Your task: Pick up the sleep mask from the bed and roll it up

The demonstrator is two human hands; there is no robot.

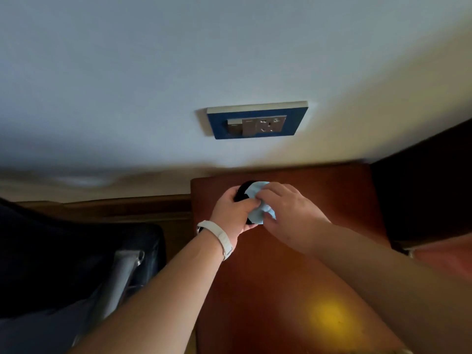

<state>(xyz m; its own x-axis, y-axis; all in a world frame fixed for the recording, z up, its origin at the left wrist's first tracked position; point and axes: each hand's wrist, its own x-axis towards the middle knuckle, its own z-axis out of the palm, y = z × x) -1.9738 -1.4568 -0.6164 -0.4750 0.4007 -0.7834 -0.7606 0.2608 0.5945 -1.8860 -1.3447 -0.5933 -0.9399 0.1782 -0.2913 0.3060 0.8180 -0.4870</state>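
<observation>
The sleep mask, light blue on one side and black on the other, is bunched into a roll above a reddish-brown wooden tabletop. My left hand, with a white band on its wrist, wraps around the roll from the left. From the right, my right hand pinches the blue fabric with its fingertips. Much of the mask is hidden under my fingers. The bed is not in view.
A wall socket panel with a blue frame sits on the white wall behind the table. A dark bag or suitcase with a grey handle stands at the left. Dark furniture borders the table on the right.
</observation>
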